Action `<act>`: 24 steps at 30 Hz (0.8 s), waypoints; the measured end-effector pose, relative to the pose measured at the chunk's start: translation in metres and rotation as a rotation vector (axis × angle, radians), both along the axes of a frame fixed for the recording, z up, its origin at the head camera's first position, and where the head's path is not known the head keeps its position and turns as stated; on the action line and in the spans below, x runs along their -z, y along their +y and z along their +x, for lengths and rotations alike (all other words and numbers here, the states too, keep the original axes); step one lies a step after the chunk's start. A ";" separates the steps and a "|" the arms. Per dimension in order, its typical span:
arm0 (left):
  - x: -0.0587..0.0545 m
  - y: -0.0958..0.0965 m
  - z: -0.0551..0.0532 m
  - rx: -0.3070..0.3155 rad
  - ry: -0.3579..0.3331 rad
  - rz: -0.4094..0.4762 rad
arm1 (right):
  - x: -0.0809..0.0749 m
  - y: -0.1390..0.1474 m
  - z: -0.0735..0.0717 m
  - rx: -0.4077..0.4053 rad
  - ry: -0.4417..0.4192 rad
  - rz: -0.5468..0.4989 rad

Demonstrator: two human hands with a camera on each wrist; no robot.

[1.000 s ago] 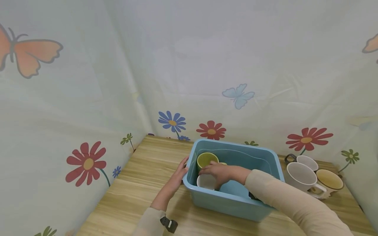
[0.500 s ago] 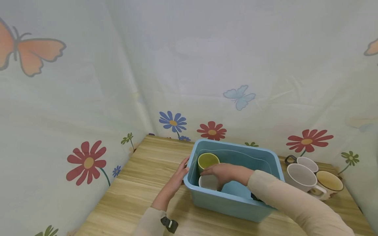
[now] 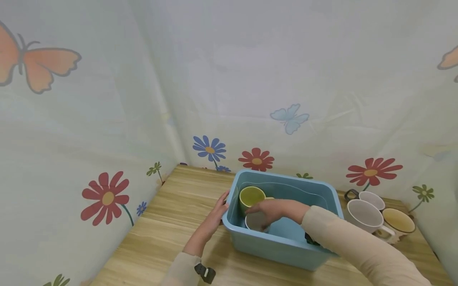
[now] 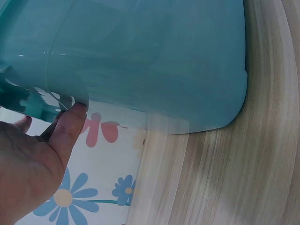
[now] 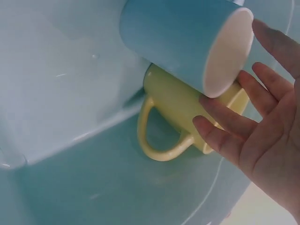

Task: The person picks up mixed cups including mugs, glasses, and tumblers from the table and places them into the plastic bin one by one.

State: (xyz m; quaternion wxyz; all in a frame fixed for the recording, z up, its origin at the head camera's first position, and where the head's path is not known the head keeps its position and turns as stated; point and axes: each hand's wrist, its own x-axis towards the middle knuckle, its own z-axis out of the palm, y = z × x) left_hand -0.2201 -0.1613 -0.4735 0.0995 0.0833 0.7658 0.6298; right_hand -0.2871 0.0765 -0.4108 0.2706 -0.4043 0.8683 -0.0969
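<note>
In the head view a light-blue plastic tub [image 3: 282,248] stands on the table. My left hand [image 3: 212,217] grips the rim at its left end, and in the left wrist view the fingers [image 4: 68,129] lie under that rim against the outer wall. Inside the tub, my right hand [image 3: 272,209] holds a mug [image 3: 255,223] by its mouth. The right wrist view shows this mug as blue outside and white inside, with thumb and fingers spread at opposite sides of its rim. Right beside it sits a yellow-green mug [image 5: 171,101], upright, its handle turned toward the tub's open floor.
On the table [image 3: 168,222], right of the tub, several mugs are grouped: a large white one [image 3: 365,214], a yellow-lined one [image 3: 400,222] and a smaller one with a dark handle [image 3: 373,198]. A flower-printed sheet [image 3: 304,79] hangs behind and to the left.
The blue mug has shifted slightly to the right inside the tub, together with my right hand. My left hand stays on the tub's left rim.
</note>
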 end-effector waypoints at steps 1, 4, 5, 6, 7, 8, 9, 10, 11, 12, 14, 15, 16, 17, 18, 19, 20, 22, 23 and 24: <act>0.000 0.000 0.000 -0.003 -0.003 -0.001 | -0.001 0.001 -0.001 -0.004 -0.002 -0.009; 0.001 0.001 0.000 -0.008 -0.005 0.002 | -0.007 0.005 -0.005 0.007 -0.017 -0.067; 0.001 0.001 0.000 -0.011 -0.006 0.004 | -0.009 0.007 -0.006 0.010 -0.017 -0.089; 0.001 0.001 0.000 -0.011 -0.005 0.004 | -0.011 0.008 -0.008 0.025 -0.022 -0.110; 0.001 0.002 -0.001 -0.012 -0.004 0.004 | -0.013 0.011 -0.009 0.037 -0.025 -0.130; 0.001 0.002 -0.001 -0.011 -0.002 0.006 | -0.016 0.013 -0.010 0.048 -0.027 -0.148; 0.001 0.002 -0.001 -0.009 -0.001 0.004 | -0.017 0.015 -0.011 0.061 -0.028 -0.161; 0.000 0.002 -0.001 -0.006 0.002 0.004 | -0.020 0.018 -0.012 0.064 -0.023 -0.170; 0.000 0.002 -0.001 -0.005 0.003 0.003 | -0.023 0.020 -0.013 0.063 -0.017 -0.180; 0.000 0.002 -0.001 -0.003 0.004 0.001 | -0.026 0.022 -0.013 0.068 -0.013 -0.187; -0.001 0.002 -0.001 -0.002 0.005 -0.001 | -0.034 0.026 -0.013 0.077 -0.007 -0.202; -0.001 0.002 -0.001 -0.005 0.005 -0.003 | -0.039 0.028 -0.012 0.085 -0.004 -0.207; 0.000 0.002 -0.001 -0.008 0.004 -0.004 | -0.044 0.030 -0.011 0.097 0.000 -0.214; 0.000 0.002 -0.001 -0.013 0.000 -0.005 | -0.049 0.032 -0.010 0.107 0.006 -0.221; 0.000 0.002 -0.001 -0.017 -0.002 -0.008 | -0.055 0.035 -0.008 0.117 0.011 -0.227; 0.000 0.002 -0.001 -0.019 -0.003 -0.010 | -0.060 0.037 -0.006 0.124 0.017 -0.237; 0.000 0.002 -0.001 -0.022 -0.006 -0.009 | -0.065 0.040 -0.004 0.134 0.020 -0.249; -0.001 0.003 0.000 -0.020 -0.004 -0.009 | -0.075 0.046 0.000 0.139 0.041 -0.273; -0.001 0.003 0.000 -0.016 -0.001 -0.010 | -0.080 0.050 0.002 0.137 0.053 -0.287; -0.002 0.003 0.000 -0.013 0.003 -0.008 | -0.084 0.055 0.004 0.140 0.065 -0.304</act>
